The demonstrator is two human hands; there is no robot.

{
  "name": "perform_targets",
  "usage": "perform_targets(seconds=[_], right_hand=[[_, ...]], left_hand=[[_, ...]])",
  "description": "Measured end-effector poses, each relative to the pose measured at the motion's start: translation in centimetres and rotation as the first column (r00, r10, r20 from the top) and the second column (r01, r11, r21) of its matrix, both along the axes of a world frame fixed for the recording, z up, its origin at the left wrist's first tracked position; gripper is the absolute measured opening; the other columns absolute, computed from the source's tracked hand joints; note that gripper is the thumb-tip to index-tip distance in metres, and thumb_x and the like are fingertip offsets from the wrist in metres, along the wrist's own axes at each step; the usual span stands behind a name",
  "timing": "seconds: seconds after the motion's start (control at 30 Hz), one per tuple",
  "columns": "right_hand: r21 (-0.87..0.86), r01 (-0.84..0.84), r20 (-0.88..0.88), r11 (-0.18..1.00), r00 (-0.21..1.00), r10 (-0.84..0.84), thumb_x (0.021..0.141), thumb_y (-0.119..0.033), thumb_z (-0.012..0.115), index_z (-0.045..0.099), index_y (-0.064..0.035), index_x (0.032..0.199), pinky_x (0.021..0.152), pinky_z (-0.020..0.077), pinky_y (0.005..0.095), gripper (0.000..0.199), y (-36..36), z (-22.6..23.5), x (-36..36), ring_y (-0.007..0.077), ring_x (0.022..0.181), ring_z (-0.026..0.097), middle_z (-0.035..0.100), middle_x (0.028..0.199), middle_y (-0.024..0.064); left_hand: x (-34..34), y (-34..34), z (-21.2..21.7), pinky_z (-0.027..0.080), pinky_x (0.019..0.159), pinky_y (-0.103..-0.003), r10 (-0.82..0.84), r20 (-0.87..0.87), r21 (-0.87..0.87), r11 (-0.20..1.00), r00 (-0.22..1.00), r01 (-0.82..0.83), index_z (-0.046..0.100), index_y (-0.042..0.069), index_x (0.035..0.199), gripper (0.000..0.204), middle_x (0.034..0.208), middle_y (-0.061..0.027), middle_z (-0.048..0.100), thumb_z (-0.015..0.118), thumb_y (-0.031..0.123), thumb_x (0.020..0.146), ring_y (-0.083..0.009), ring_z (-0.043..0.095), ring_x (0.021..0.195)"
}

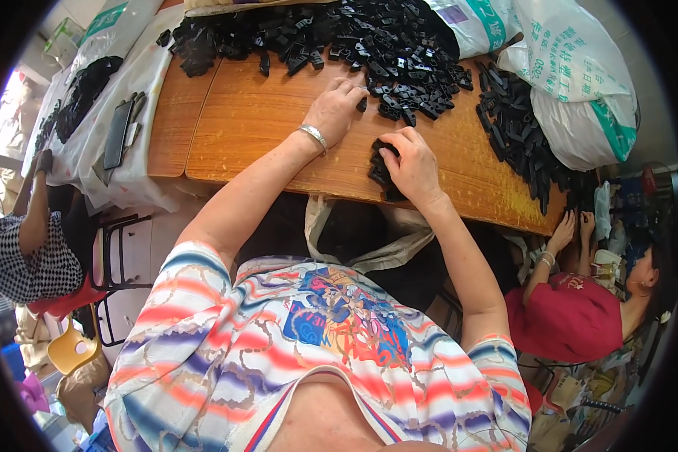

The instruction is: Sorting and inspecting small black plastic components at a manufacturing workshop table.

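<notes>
My left hand (333,114) rests on the wooden table at the near edge of a big heap of black plastic parts (399,45). Its fingertips close on a small black plastic part (362,104). To its right and nearer me, my right hand (416,167) curls round a cluster of black plastic parts (378,169) by the table's front edge. Thumb and fingers there press together at the cluster's top, and the palm side is hidden. How these parts are joined is too small to tell.
Longer black pieces (516,128) lie in a pile at the right. White printed sacks (580,83) bulge behind it. A dark flat device (118,134) lies on a plastic-covered table at left. One co-worker (572,313) sits at right, another (34,252) at left. A cloth strap (316,230) hangs below the table edge.
</notes>
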State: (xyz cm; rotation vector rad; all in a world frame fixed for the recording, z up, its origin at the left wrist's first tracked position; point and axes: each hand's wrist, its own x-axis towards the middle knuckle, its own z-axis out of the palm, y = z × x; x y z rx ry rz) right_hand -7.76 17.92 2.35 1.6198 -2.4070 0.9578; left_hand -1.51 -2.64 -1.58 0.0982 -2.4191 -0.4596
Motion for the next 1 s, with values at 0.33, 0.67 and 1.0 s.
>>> perform_targets(seconds=[0.33, 0.67, 1.0], right_hand=[[-0.111, 0.167, 0.681, 0.980, 0.731, -0.048, 0.103, -0.006, 0.045, 0.063, -0.0023, 0.125, 0.079, 0.0528, 0.0249, 0.028, 2.2, -1.4, -1.5, 0.0126, 0.092, 0.066, 0.069, 0.106, 0.0054], [-0.218, 0.054, 0.382, 0.974, 0.923, 0.034, 0.095, 0.000, 0.053, 0.066, -0.0005, 0.117, 0.086, 0.0523, 0.0304, 0.025, 3.2, -1.6, 0.1, 0.0218, 0.098, 0.066, 0.066, 0.113, 0.0126], [-0.157, -0.185, 0.086, 0.970, 0.976, 0.200, 0.082, -0.006, 0.067, 0.067, -0.0035, 0.109, 0.097, 0.0458, 0.0423, 0.028, 2.6, -1.5, 4.2, 0.0350, 0.114, 0.058, 0.062, 0.123, 0.0158]], left_hand=[[0.3, -0.1, 0.7, 0.051, 0.093, -0.040, 0.033, -0.022, 0.069, 0.997, 0.999, -0.031, 0.060, 0.009, 0.120, 0.041, 0.111, -0.0131, 0.063, 0.058, -0.005, 0.081, -0.0321, 0.055, 0.113], [-0.2, -0.4, 0.2, 0.050, 0.094, -0.040, 0.074, -0.038, 0.044, 0.996, 0.997, -0.072, 0.060, 0.011, 0.120, 0.038, 0.111, -0.0109, 0.063, 0.060, -0.001, 0.083, -0.0317, 0.054, 0.114], [-0.4, -0.3, 0.0, 0.047, 0.094, -0.040, 0.097, -0.116, 0.099, 0.991, 0.989, -0.085, 0.064, 0.006, 0.113, 0.029, 0.107, -0.0124, 0.065, 0.064, 0.006, 0.084, -0.0338, 0.054, 0.110]])
